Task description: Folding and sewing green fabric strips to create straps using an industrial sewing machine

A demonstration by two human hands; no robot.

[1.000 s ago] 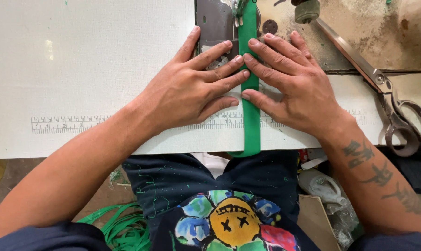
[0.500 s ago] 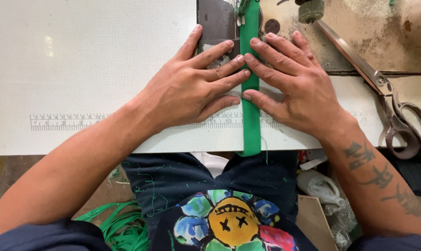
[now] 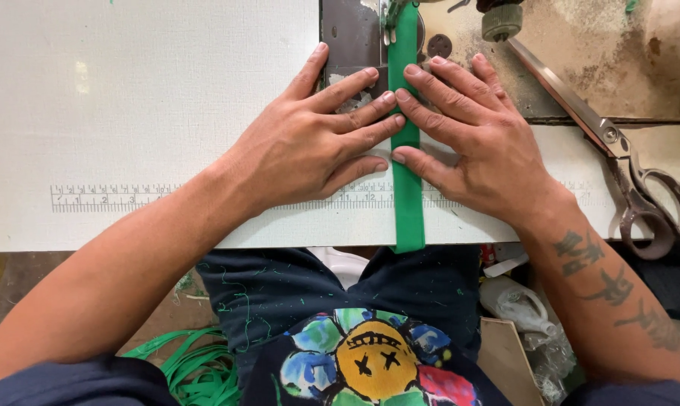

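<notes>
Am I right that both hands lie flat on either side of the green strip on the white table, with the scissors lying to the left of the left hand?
Not quite. The scissors lie to the right of the right hand, not left of the left hand. The head view shows this. Both hands do lie flat on either side of the green strip on the white table.

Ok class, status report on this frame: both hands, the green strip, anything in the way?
Left hand and right hand flat, fingertips pressing green strip from either side. Strip runs straight up the white table. Scissors lie to the right, apart.
</notes>
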